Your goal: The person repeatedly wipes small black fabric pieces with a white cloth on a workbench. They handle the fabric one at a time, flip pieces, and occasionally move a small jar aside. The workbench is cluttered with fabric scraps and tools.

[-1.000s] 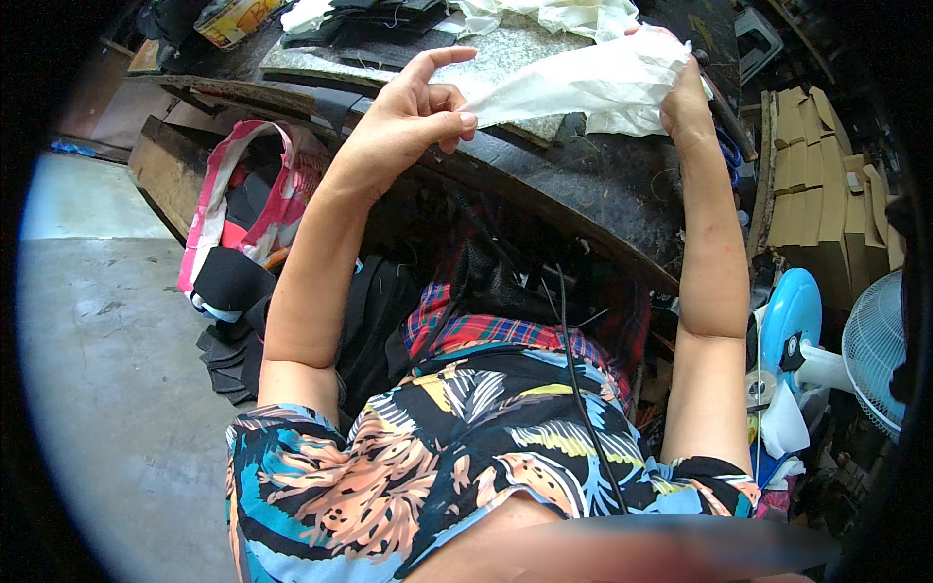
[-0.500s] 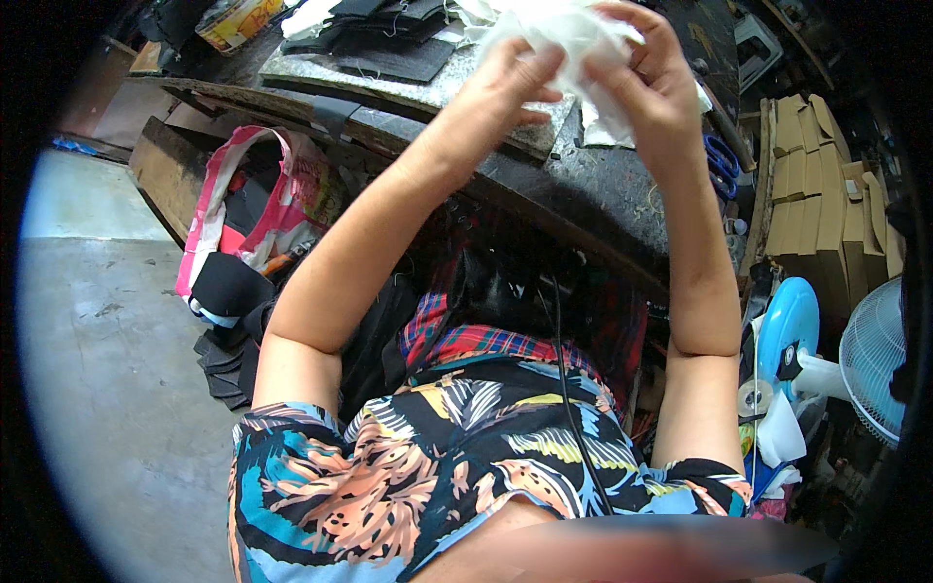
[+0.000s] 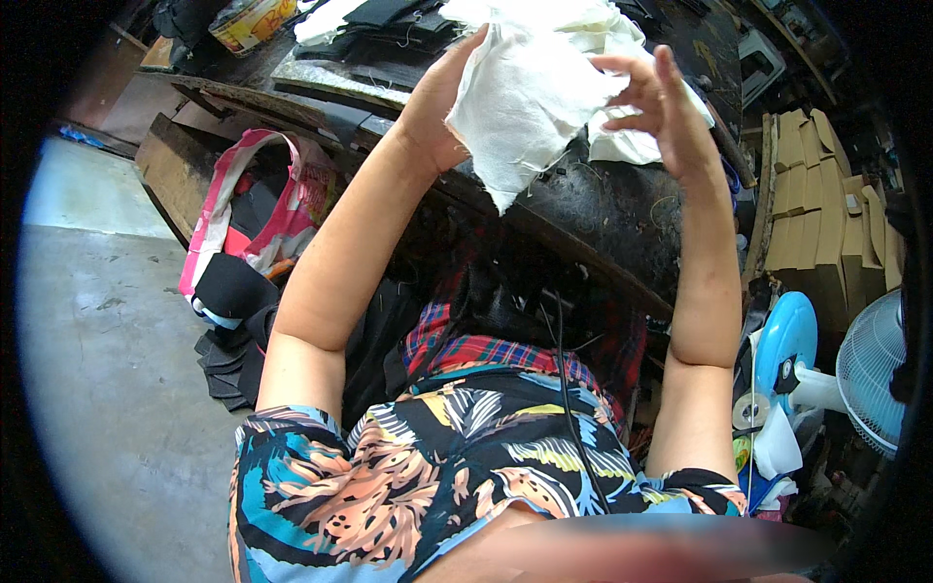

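Note:
A piece of white cloth (image 3: 525, 102) with frayed edges hangs in front of me above the work table (image 3: 622, 219), one corner pointing down. My left hand (image 3: 434, 112) is closed on its left edge; most of those fingers are hidden behind the fabric. To the right of the cloth, my right hand (image 3: 669, 126) is open with its fingers spread, the fingertips close to the cloth's edge. Whether they touch it I cannot tell. More white cloth (image 3: 627, 146) lies crumpled on the table behind and below. Stacked black fabric pieces (image 3: 384, 49) lie at the far left.
A pink and white bag (image 3: 204, 228) with dark fabric stands left, beside black pieces (image 3: 224, 374) on the floor. Cardboard boxes (image 3: 812, 194) are stacked at right, above a blue and white fan (image 3: 787, 340). A yellow container (image 3: 251, 24) sits at the table's far left.
The bunched white cloth has been spread out and now hangs flat. My hands have moved apart: the left keeps the cloth's edge, while the right has opened off to the right.

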### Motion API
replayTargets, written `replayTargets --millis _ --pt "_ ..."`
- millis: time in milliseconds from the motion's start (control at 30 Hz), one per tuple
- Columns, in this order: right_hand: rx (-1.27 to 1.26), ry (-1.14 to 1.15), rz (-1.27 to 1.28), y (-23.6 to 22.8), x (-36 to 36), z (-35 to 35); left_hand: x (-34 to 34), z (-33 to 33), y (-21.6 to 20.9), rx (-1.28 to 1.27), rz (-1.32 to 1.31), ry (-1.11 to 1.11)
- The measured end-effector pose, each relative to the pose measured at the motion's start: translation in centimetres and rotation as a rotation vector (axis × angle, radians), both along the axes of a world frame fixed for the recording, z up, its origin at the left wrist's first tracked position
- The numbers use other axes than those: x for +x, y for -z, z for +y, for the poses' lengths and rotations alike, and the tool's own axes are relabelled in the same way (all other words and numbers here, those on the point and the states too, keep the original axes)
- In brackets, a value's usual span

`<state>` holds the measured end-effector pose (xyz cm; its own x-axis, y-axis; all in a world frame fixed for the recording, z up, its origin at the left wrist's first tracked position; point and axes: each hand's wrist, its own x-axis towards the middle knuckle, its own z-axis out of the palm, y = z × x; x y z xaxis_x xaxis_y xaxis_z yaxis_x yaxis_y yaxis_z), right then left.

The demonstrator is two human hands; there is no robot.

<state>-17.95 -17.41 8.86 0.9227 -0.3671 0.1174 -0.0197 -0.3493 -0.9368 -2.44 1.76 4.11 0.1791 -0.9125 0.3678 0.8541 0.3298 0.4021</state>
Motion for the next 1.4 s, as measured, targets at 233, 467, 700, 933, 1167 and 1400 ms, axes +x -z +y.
replayTargets --millis 233,467,700,933,1167,1400 --pt "0.279 0.007 -0.090 1.7 1.1 1.1 1.5 1.2 0.6 0.066 -0.029 -0.068" --pt "0.346 0.071 -0.130 2.5 1.4 -0.6 1.1 3.0 0.8 0.483 -0.769 -0.663" --pt "0.171 0.162 -0.096 3.0 1.5 -2.2 1.2 3.7 1.3 0.522 -0.977 -0.998" --pt "0.069 0.101 -0.082 4.1 2.4 -1.3 0.0 0.8 0.3 0.013 -1.813 -1.433" --pt "-0.323 0.240 -0.194 2.3 1.1 -1.9 1.0 -1.9 1.0 0.323 -2.304 -0.952" --pt "-0.703 0.546 -0.046 -1.8 0.6 -14.3 1.7 -2.1 0.3 0.342 -2.281 -0.940"
